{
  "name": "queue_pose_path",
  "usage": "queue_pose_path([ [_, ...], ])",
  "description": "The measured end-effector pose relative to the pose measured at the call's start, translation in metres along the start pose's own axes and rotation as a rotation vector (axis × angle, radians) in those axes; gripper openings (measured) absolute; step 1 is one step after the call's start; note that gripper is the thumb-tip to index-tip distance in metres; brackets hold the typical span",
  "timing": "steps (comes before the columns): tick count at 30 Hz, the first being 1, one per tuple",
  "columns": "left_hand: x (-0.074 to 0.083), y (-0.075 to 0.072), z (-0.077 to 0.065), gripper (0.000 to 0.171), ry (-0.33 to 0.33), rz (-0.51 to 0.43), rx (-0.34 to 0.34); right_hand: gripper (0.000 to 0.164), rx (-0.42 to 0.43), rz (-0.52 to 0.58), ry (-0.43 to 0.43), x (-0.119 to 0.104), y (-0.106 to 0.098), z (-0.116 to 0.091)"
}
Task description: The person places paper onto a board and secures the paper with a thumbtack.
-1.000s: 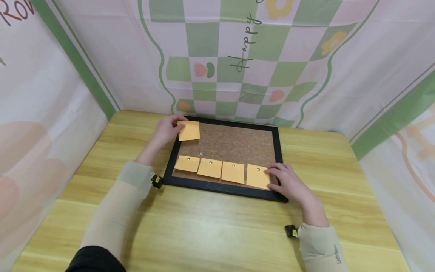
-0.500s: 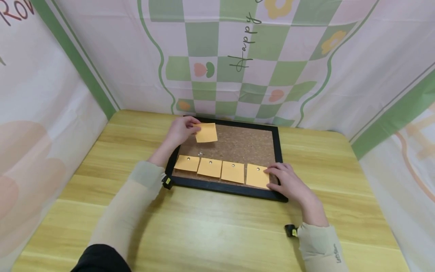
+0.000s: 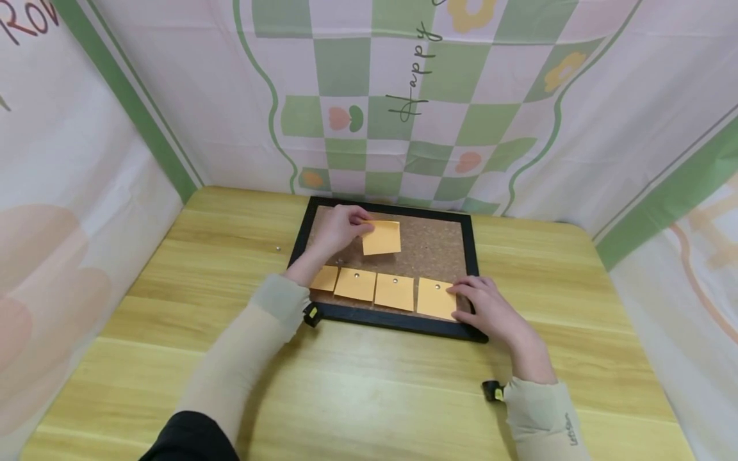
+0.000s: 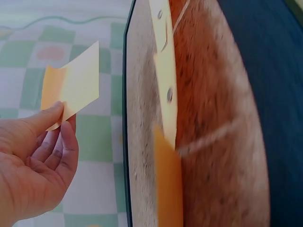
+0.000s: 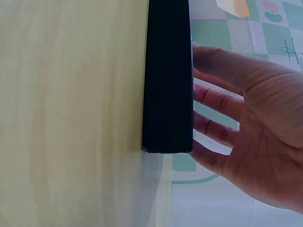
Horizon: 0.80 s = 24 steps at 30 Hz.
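Observation:
My left hand (image 3: 336, 230) pinches a yellow-orange sticky note (image 3: 382, 239) by its left edge between thumb and fingers. The note hangs over the upper half of the black-framed corkboard (image 3: 432, 253). In the left wrist view, its left end (image 4: 54, 87) bends near the thumb, apart from the board. Several notes (image 3: 394, 298) line the board's lower edge, with silver tacks at their tops; my left forearm partly covers the leftmost. My right hand (image 3: 490, 308) rests at the board's right side, fingertips at the rightmost note (image 3: 436, 301), reaching over the black frame (image 5: 168, 94).
A small silver tack (image 3: 278, 248) lies on the wooden table (image 3: 369, 397) left of the board. Small shiny pieces (image 3: 339, 261) sit on the cork above the leftmost notes. Behind the board hangs a checkered fabric backdrop (image 3: 389, 115); more fabric walls both sides.
My left hand has carried the sticky note rightward and slightly nearer, from the board's upper left corner to its upper middle. The tack on the table shows more plainly. The right hand stays put.

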State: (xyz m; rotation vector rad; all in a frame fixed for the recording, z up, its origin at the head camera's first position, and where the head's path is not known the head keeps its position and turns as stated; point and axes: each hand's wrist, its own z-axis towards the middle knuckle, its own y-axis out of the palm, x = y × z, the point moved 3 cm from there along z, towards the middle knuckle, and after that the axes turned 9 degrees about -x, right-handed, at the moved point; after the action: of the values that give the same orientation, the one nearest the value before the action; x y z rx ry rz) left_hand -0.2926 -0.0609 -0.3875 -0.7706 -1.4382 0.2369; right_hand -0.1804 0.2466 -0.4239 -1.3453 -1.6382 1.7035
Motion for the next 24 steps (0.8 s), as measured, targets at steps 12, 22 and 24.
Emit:
queue_pose_path([
  [12,0.017,0.039,0.011,0.019,0.024,0.000,-0.060,0.043,0.013,0.007,-0.016,0.000,0.000,0.000],
  [22,0.029,0.068,0.025,0.016,0.009,-0.033,-0.098,0.044,0.007,0.006,-0.021,0.002,0.000,0.000],
  [24,0.031,0.072,0.027,0.016,0.008,-0.027,-0.100,0.044,0.004,0.009,-0.016,0.003,0.000,0.000],
])
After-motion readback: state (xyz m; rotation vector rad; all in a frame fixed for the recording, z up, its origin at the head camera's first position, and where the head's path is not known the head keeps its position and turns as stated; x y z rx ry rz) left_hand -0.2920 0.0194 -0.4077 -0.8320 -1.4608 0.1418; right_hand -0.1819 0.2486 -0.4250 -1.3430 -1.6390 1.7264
